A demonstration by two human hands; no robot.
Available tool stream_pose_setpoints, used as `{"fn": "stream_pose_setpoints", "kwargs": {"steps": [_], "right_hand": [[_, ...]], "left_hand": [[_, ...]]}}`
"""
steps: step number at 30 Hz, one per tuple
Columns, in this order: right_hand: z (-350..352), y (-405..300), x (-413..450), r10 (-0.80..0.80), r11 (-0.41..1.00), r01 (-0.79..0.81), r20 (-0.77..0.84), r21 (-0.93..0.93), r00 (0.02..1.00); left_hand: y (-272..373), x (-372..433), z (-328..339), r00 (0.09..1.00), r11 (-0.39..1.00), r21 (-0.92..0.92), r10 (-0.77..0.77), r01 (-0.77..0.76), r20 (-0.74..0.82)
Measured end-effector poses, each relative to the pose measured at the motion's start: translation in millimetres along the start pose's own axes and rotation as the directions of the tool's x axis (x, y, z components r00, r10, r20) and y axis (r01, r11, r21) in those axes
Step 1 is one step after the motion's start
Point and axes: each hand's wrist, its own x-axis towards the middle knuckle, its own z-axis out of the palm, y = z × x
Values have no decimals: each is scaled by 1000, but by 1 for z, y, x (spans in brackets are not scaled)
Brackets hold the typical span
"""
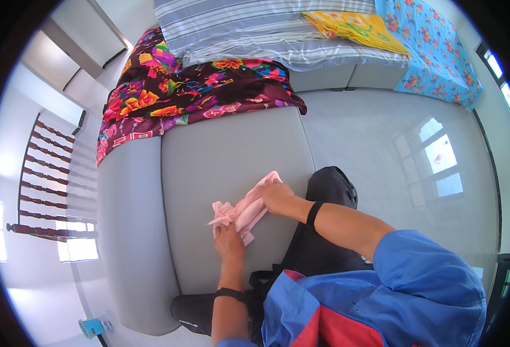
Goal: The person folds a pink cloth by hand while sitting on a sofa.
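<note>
A crumpled light pink cloth (248, 210) lies bunched on the grey sofa seat (233, 147) before me. My left hand (229, 240) grips its lower left end, where the cloth is gathered in loose folds. At the upper right end, my right hand (275, 195) has its fingers closed on the fabric, with a small tip of it poking out past them. Between the two hands the cloth runs slantwise in long folds, and one corner hangs down towards the seat. Parts of the fingers are hidden in the folds.
A dark floral blanket (203, 93) covers the sofa's far end. Beyond it are a striped grey sheet (246, 34), a folded yellow cloth (357, 32) and a blue floral cover (432, 56). The sofa's padded side (133, 234) rises at the left. A wooden railing (46, 169) stands farther left.
</note>
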Motion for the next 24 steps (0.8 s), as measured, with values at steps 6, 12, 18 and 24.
{"fn": "stream_pose_setpoints", "kwargs": {"steps": [6, 12, 18, 24], "right_hand": [[-2, -15, 7, -134, 991, 130, 164, 35, 977], [4, 65, 29, 707, 411, -563, 139, 717, 693], [18, 111, 19, 819, 282, -590, 131, 757, 559], [20, 59, 49, 706, 325, -450, 103, 832, 701]], "left_hand": [[-32, 0, -7, 995, 995, -7, -100, 100, 9], [-18, 0, -17, 985, 985, -36, -169, 171, 33], [-33, -4, -14, 975, 969, -121, -222, 216, -34], [-17, -1, -22, 982, 983, 4, -183, 183, 51]]}}
